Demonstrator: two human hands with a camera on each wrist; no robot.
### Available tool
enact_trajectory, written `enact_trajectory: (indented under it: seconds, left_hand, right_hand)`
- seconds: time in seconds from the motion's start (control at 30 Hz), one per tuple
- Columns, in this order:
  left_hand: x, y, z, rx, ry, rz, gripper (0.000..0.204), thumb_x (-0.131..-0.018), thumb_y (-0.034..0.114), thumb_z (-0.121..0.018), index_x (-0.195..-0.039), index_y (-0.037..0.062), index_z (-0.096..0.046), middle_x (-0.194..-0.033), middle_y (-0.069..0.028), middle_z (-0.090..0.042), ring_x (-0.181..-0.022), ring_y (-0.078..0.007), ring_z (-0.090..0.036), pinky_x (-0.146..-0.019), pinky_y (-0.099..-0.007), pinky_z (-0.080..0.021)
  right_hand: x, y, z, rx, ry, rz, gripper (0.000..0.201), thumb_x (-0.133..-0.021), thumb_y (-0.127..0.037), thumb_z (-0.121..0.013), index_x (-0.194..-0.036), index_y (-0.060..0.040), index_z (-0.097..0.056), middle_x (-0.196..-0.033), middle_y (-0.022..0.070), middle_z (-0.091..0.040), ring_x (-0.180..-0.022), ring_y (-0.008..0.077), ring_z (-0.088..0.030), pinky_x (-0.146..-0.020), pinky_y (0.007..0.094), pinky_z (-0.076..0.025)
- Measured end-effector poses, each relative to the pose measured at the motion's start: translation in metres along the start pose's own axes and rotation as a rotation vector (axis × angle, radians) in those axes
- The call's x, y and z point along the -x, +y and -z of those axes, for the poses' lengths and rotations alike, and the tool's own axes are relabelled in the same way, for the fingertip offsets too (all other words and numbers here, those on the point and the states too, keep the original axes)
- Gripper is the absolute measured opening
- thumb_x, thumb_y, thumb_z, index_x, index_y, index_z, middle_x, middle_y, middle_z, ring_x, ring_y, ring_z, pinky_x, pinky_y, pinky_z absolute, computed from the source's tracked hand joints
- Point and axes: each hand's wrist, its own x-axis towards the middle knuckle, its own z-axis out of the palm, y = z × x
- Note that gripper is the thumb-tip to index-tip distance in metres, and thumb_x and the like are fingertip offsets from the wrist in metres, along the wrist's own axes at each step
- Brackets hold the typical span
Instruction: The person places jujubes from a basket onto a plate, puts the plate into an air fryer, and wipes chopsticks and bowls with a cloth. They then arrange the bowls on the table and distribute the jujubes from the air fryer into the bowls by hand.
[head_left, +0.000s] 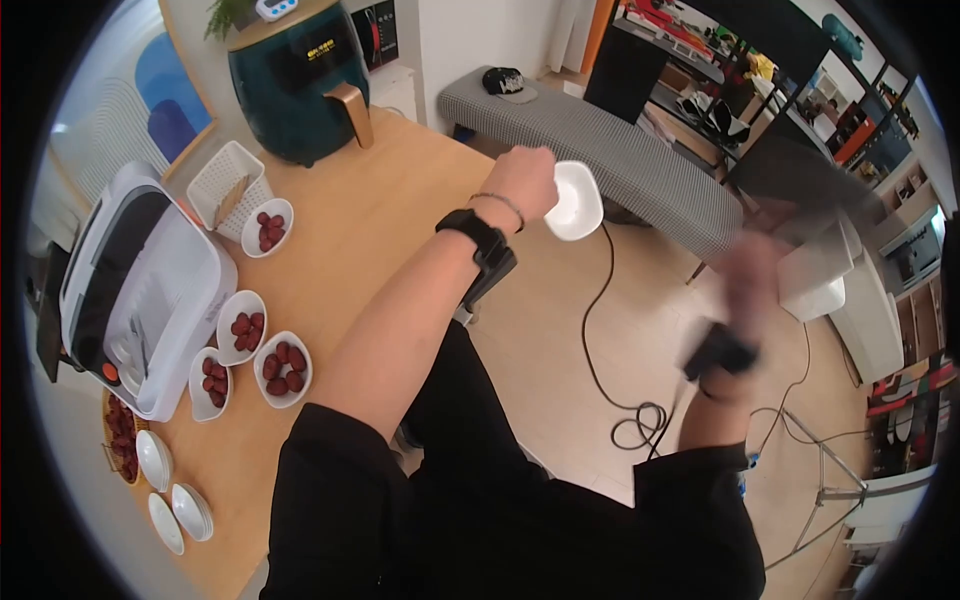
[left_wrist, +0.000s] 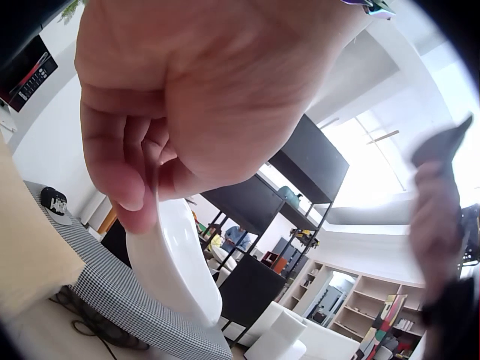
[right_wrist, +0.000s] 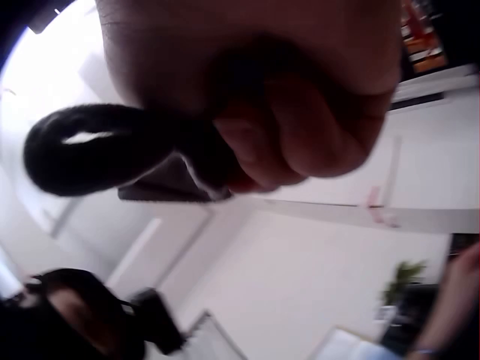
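My left hand [head_left: 530, 182] pinches a small white bowl [head_left: 574, 200] by its rim, thumb against curled fingers. The bowl is tipped on its side beyond the table's edge; no contents show in it. My right hand [head_left: 752, 275] is raised at the right, blurred in the head view. In the right wrist view its curled fingers grip a folded dark cloth [right_wrist: 82, 146], which loops out beside the fist. Several white bowls of red dates [head_left: 270, 232] sit on the table to the left. Empty white bowls [head_left: 193, 512] stand nearer me.
A white box [head_left: 200, 290] with its lid raised stands on the wooden table [head_left: 390, 165]. Behind are a white plastic basket [head_left: 205, 195] and a dark green air fryer [head_left: 285, 95]. A wicker basket holds more dates [head_left: 122, 430]. A padded bench [head_left: 600, 145] and cables [head_left: 590, 340] lie beyond.
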Motion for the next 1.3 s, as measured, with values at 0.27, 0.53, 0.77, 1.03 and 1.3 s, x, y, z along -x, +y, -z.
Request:
enact_trajectory:
  seconds: [0.27, 0.53, 0.77, 1.03, 1.3]
  left_hand:
    - [-0.001, 0.013, 0.009, -0.117, -0.117, -0.023, 0.014, -0.074, 0.000, -0.062, -0.083, -0.0027, -0.071, -0.086, -0.0269, -0.069, -0.085, -0.0402, -0.069, -0.079, -0.0444, -0.057]
    - [0.021, -0.004, 0.020, -0.132, -0.153, 0.031, 0.014, -0.075, 0.000, -0.061, -0.084, -0.0035, -0.070, -0.086, -0.0271, -0.068, -0.084, -0.0425, -0.068, -0.079, -0.0456, -0.057]
    - [0.049, -0.043, 0.051, -0.104, -0.171, 0.168, 0.020, -0.077, 0.004, -0.057, -0.090, -0.0065, -0.068, -0.092, -0.0294, -0.067, -0.090, -0.0424, -0.066, -0.082, -0.0474, -0.054]
    - [0.080, -0.106, 0.097, 0.069, -0.316, 0.511, 0.018, -0.076, 0.002, -0.051, -0.081, -0.0068, -0.066, -0.064, -0.0202, -0.065, -0.052, -0.0281, -0.066, -0.055, -0.0385, -0.054]
    - [0.144, -0.172, 0.146, -0.049, -0.309, 0.553, 0.021, -0.085, 0.008, -0.052, -0.086, -0.0070, -0.067, -0.064, -0.0162, -0.066, -0.054, -0.0214, -0.067, -0.050, -0.0329, -0.055]
  right_hand:
    - [0.082, 0.010, 0.088, 0.957, 0.615, -1.241, 0.026, -0.095, -0.030, -0.057, -0.084, -0.0068, -0.059, -0.057, -0.0002, -0.052, -0.039, 0.0080, -0.044, -0.036, 0.0233, -0.032]
    - [0.031, 0.038, 0.023, 0.696, 0.433, -1.199, 0.033, -0.099, -0.035, -0.052, -0.083, -0.0061, -0.053, -0.057, 0.0037, -0.051, -0.040, 0.0110, -0.041, -0.038, 0.0245, -0.031]
    - [0.044, 0.059, 0.011, -0.474, 0.567, -0.917, 0.023, -0.095, -0.025, -0.035, -0.095, -0.0071, -0.050, -0.053, 0.0033, -0.040, -0.052, 0.0144, -0.035, -0.046, 0.0273, -0.031]
    - [0.047, 0.092, -0.015, -0.606, 0.461, -0.952, 0.023, -0.095, -0.024, -0.035, -0.095, -0.0073, -0.049, -0.055, 0.0035, -0.041, -0.053, 0.0142, -0.036, -0.046, 0.0273, -0.031]
    - [0.031, 0.179, -0.064, -0.108, 0.252, -1.372, 0.038, -0.102, -0.039, -0.046, -0.090, -0.0042, -0.055, -0.064, 0.0062, -0.054, -0.051, 0.0130, -0.048, -0.043, 0.0251, -0.036]
